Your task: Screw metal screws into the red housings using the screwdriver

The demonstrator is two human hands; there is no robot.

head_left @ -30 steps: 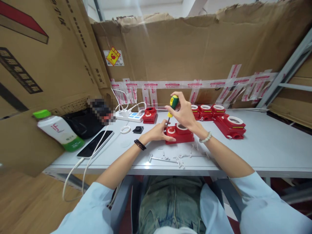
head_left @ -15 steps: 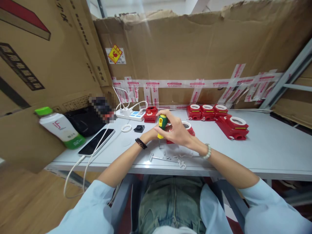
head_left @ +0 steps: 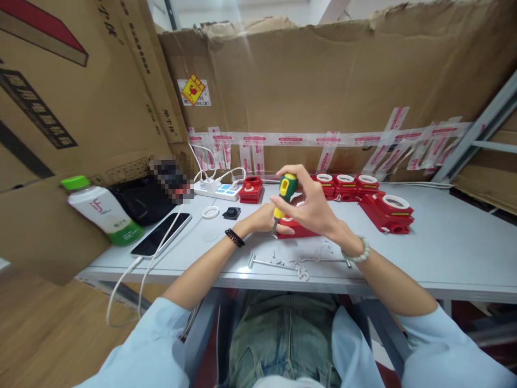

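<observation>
A screwdriver (head_left: 287,189) with a green and yellow handle is in my right hand (head_left: 315,207), thumb and fingers closed round the handle. It tilts, its shaft pointing down at the near left end of a red housing (head_left: 301,230). Whether the tip touches the housing or a screw I cannot tell. My left hand (head_left: 262,219) grips the left end of that housing against the table, with some fingers hidden. My right hand covers much of the housing's top. Small screws (head_left: 278,262) and a metal T-shaped rod (head_left: 274,264) lie in front.
Several red housings with white rings (head_left: 395,202) stand at the right, another red housing (head_left: 251,190) beside the power strip (head_left: 222,189). A white ring (head_left: 210,212), a black part (head_left: 231,213), a phone (head_left: 161,235) and a bottle (head_left: 103,213) are on the left. Cardboard (head_left: 302,81) walls the back.
My right hand and the screwdriver have moved right and slightly up. The shaft now points at the housing's left end, and more of the housing's front side and my left hand shows.
</observation>
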